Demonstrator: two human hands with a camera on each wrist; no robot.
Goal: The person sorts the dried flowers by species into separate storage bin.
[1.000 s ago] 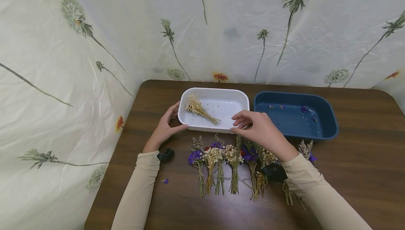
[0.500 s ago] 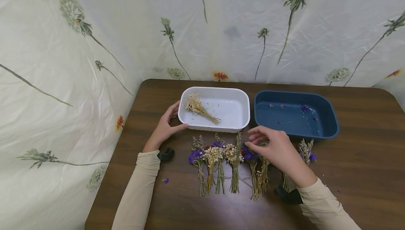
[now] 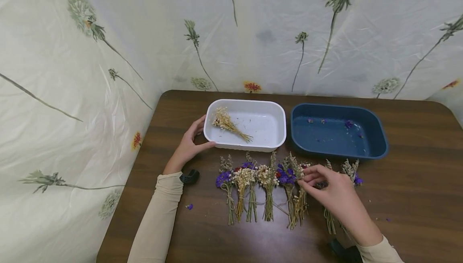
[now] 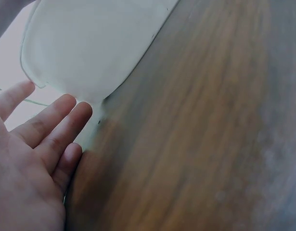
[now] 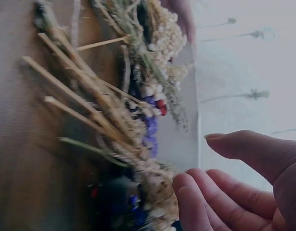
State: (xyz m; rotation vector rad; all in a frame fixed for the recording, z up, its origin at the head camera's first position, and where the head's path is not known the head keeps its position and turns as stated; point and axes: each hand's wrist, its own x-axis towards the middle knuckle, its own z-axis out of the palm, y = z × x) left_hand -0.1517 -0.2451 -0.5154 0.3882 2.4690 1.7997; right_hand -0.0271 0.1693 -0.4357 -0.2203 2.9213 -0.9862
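Note:
My left hand (image 3: 188, 144) rests against the left end of a white plastic tray (image 3: 249, 147), thumb at its front corner. In the left wrist view the fingers (image 4: 56, 132) are fairly straight beside the tray. Inside the tray lies a bunch of dried cream flowers (image 3: 227, 124). My right hand (image 3: 338, 192) hovers over the right part of a row of small dried flower bouquets (image 3: 267, 178), thumb and fingertips apart. The nearest bouquet (image 3: 301, 202), with yellowish stems, is partly hidden by the fingertips. The right wrist view shows nothing between thumb and fingers.
A dark blue tray (image 3: 340, 153) stands right of the white one, with a few loose purple petals inside. More bouquets (image 3: 350, 170) lie beyond the right hand. A purple petal (image 3: 189, 206) sits on the brown table (image 3: 217, 243). Flower-patterned sheeting (image 3: 271, 54) hangs behind.
My right hand has moved from the white tray's front right corner toward me and rightward, over the bouquets. The left hand and both trays have stayed in place.

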